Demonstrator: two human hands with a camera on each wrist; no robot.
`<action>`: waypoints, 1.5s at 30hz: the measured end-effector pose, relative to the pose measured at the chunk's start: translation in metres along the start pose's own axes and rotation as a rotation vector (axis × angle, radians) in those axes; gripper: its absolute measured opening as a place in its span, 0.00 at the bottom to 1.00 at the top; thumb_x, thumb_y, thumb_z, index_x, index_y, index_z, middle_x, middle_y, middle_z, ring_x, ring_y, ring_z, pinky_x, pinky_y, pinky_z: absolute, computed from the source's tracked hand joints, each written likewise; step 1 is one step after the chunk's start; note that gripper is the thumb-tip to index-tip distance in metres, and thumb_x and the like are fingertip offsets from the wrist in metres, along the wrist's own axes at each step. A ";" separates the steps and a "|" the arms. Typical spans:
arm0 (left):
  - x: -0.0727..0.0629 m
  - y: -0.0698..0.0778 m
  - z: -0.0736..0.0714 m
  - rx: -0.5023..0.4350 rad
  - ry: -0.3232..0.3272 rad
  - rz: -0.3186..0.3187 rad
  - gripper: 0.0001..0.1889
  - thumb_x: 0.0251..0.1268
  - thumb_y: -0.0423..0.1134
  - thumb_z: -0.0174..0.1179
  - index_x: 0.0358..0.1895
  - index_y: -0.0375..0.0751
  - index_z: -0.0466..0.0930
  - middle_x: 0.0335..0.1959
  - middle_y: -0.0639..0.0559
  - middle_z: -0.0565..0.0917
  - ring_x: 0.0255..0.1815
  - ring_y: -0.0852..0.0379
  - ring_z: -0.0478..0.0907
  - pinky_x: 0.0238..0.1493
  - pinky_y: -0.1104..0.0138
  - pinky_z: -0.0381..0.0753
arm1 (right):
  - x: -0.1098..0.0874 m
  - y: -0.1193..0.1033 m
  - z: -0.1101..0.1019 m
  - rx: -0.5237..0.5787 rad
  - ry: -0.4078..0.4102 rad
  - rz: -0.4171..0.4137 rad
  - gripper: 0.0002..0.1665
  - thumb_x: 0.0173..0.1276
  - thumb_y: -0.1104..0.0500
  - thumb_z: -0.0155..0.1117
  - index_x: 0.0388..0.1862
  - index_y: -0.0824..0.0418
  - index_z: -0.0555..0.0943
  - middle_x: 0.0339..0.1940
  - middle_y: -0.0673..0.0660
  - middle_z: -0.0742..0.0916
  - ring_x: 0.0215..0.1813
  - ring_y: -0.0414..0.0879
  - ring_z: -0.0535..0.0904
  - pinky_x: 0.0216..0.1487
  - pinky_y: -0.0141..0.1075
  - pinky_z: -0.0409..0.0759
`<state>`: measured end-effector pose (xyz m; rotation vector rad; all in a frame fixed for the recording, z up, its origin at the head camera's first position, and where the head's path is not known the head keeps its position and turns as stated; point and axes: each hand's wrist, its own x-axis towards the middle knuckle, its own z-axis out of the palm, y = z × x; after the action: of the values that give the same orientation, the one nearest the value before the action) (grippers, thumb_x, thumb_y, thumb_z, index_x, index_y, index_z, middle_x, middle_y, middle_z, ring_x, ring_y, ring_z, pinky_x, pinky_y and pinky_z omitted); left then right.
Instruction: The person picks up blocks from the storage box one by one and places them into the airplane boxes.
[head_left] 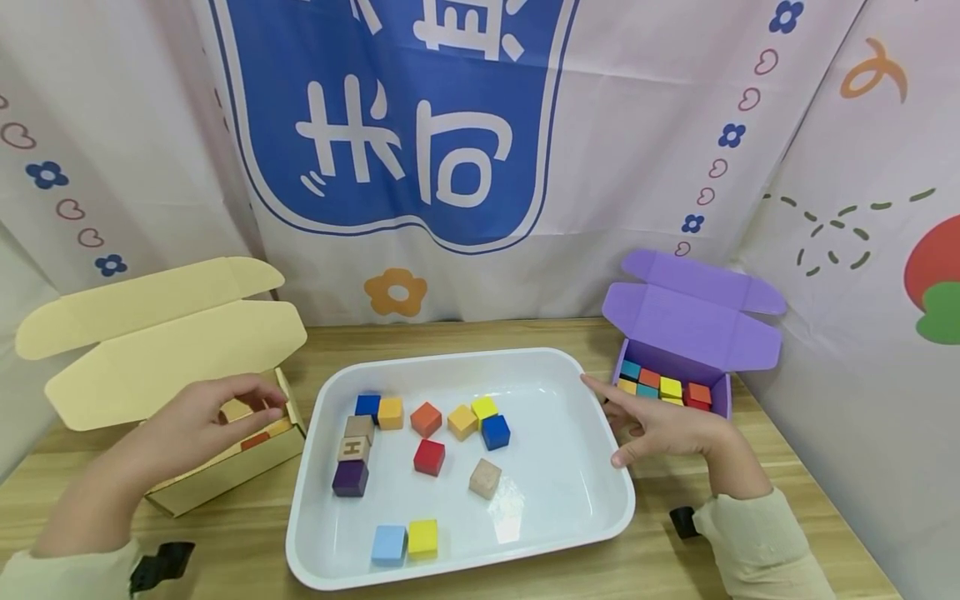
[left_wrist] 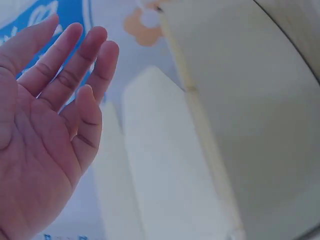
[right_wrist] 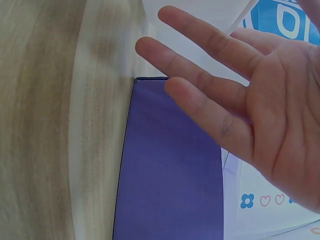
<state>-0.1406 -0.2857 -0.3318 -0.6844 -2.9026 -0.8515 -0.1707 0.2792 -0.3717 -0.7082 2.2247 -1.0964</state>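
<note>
Nearby, a light blue cube (head_left: 388, 547) and a yellow cube (head_left: 422, 541) stand side by side at the close end of the white tray (head_left: 562, 450), whose raised rim would keep loose pieces from straying. Up its left side, a purple cube (head_left: 350, 479), a cube marked H (head_left: 353, 451) and a plain wooden cube (head_left: 359, 429) form a column that looks deliberate; a red cube (head_left: 429, 457) and a pale cube (head_left: 486, 479) sit apart towards the middle.

The left hand (head_left: 202, 425) appears over the yellow box (head_left: 240, 468), fingers relaxed and holding nothing, so placed that the blocks inside seem within easy reach. The right hand (head_left: 667, 429) is bare-palmed too, fingers spread at the tray's right edge; whether they touch it, I cannot tell. Beside it, the purple box (right_wrist: 172, 165) has its lid (head_left: 667, 321) tipped back, which leaves the packed cubes (head_left: 670, 388) exposed.

All this stands on a wood-grain surface (head_left: 232, 542). Behind hangs a white cloth (head_left: 585, 250) with a blue panel (head_left: 405, 200) of white characters; to the right, a pale wall covering (head_left: 840, 308) carries dashed loops and red and green shapes.
</note>
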 end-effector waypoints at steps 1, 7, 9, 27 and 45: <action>0.000 0.006 0.001 -0.005 0.009 0.021 0.06 0.69 0.41 0.63 0.44 0.58 0.83 0.37 0.63 0.84 0.39 0.72 0.76 0.29 0.71 0.72 | 0.000 0.000 0.000 -0.002 -0.001 -0.001 0.64 0.62 0.56 0.74 0.83 0.55 0.39 0.76 0.68 0.65 0.69 0.63 0.71 0.53 0.40 0.71; 0.007 0.042 0.008 -0.016 0.009 0.136 0.08 0.66 0.39 0.65 0.45 0.56 0.83 0.37 0.65 0.84 0.39 0.72 0.76 0.31 0.72 0.74 | 0.000 0.000 0.000 -0.010 -0.010 -0.003 0.64 0.62 0.56 0.73 0.83 0.56 0.38 0.76 0.69 0.64 0.70 0.63 0.71 0.53 0.40 0.71; 0.010 0.054 0.014 -0.026 -0.032 0.170 0.09 0.66 0.40 0.65 0.47 0.53 0.83 0.37 0.65 0.84 0.39 0.71 0.76 0.32 0.72 0.76 | 0.000 -0.001 -0.001 -0.010 -0.011 -0.006 0.64 0.62 0.56 0.73 0.83 0.56 0.38 0.76 0.69 0.65 0.69 0.63 0.71 0.54 0.41 0.71; 0.009 0.083 0.073 -0.146 -0.403 0.221 0.22 0.57 0.50 0.72 0.53 0.48 0.81 0.42 0.63 0.82 0.42 0.65 0.76 0.43 0.68 0.80 | 0.000 0.000 -0.002 -0.008 -0.019 -0.027 0.65 0.62 0.57 0.73 0.83 0.57 0.37 0.74 0.70 0.67 0.69 0.65 0.71 0.55 0.45 0.71; 0.012 0.080 0.088 -0.154 -0.585 0.181 0.26 0.49 0.47 0.77 0.52 0.50 0.80 0.41 0.68 0.80 0.41 0.70 0.75 0.46 0.68 0.78 | 0.000 -0.001 -0.001 -0.030 -0.018 -0.019 0.65 0.62 0.56 0.73 0.83 0.57 0.37 0.76 0.71 0.63 0.71 0.67 0.69 0.58 0.47 0.72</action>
<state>-0.1103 -0.1748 -0.3645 -1.3982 -3.1987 -0.9983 -0.1713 0.2796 -0.3701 -0.7510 2.2276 -1.0633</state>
